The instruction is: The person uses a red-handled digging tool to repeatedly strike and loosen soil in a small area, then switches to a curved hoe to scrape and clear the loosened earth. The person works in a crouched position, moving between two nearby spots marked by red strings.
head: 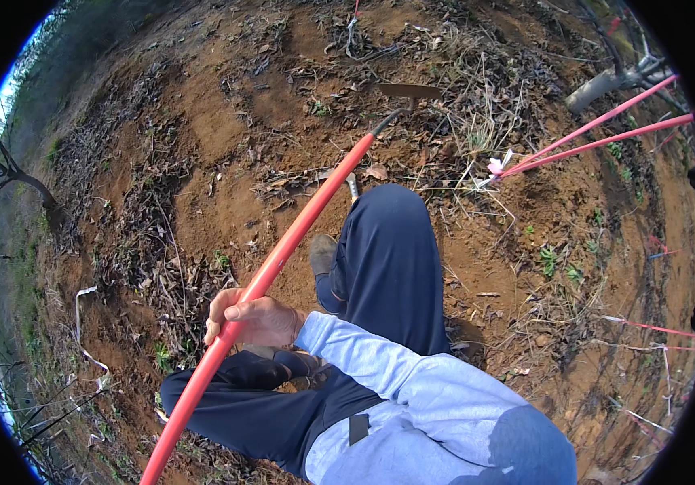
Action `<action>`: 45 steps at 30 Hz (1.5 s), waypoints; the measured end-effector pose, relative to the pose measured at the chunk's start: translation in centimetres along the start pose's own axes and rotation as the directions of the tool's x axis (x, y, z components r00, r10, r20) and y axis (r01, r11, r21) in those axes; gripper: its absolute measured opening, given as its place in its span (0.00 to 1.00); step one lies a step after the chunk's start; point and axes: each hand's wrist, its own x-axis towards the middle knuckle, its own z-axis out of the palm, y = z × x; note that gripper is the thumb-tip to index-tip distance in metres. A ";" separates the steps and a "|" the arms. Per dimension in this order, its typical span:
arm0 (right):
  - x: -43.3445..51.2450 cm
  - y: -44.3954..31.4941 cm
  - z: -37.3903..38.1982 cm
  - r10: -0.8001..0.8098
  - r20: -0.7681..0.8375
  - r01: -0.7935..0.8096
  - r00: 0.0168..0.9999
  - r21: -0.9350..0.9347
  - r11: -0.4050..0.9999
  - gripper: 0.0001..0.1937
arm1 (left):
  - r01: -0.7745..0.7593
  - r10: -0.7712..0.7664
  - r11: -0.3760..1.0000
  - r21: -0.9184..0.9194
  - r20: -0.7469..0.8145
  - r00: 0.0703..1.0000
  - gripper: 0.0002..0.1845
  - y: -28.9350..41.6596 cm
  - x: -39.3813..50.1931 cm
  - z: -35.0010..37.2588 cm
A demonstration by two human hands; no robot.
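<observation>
My right hand [253,318] is closed around the red handle of a hoe [308,221], thumb over the near side and fingers round the far side. The handle runs from the lower left picture edge up to a bent metal neck, which carries a flat, brownish blade [411,91] at or just over the soil. My left hand is out of view. Beyond my raised knee [393,224] a small hand tool [352,183] with a metal head lies on the ground, its handle partly hidden by the knee. My legs are bent, one folded out to the left.
Reddish soil [214,127] bears dry leaves, twigs and grass. At the upper right, pink straps [596,130] run from a tied ground point near a pale branch [596,91]. A bare tree [35,182] stands at the left; white tape [83,339] lies below it.
</observation>
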 end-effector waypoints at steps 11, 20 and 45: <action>-0.9 8.0 1.9 0.277 -0.026 -0.272 0.960 0.118 0.955 0.11 | -0.134 0.130 0.990 -0.043 -0.091 0.987 0.15 4.4 5.8 2.8; -1.4 0.2 -3.2 -0.067 -0.137 0.059 0.988 -0.058 0.997 0.06 | -0.173 0.150 0.982 -0.075 -0.244 0.958 0.17 3.2 9.5 5.0; 2.2 4.6 -6.9 0.167 -0.360 -0.146 0.918 0.086 0.986 0.11 | 0.220 -0.202 0.975 0.021 0.483 0.852 0.10 -3.7 -14.1 1.6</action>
